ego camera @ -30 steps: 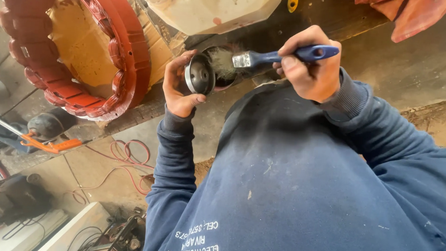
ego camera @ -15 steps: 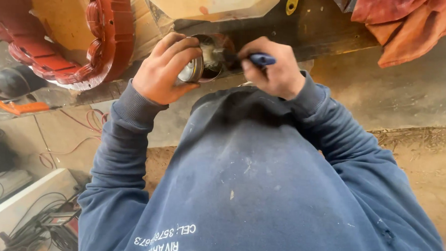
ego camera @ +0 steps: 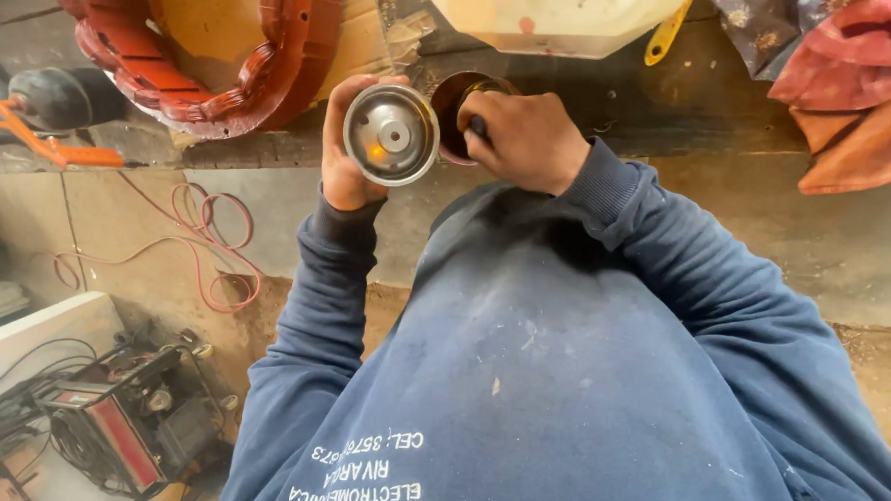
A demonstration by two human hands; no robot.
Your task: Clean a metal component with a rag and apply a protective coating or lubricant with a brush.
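Hands meet at the bench [ego camera: 731, 123] edge: the left hand [ego camera: 341, 166] grips a round metal cap [ego camera: 391, 135], flat face up; the right hand [ego camera: 522, 139] is fisted round a dark handle (mostly hidden) over an open can [ego camera: 462, 99].

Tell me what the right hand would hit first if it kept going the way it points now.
The right hand, closed on a dark handle, points into the round brown container on the bench, so it would likely meet that container's inside first. The shiny round metal cap in the left hand sits beside that line; depth is unclear.
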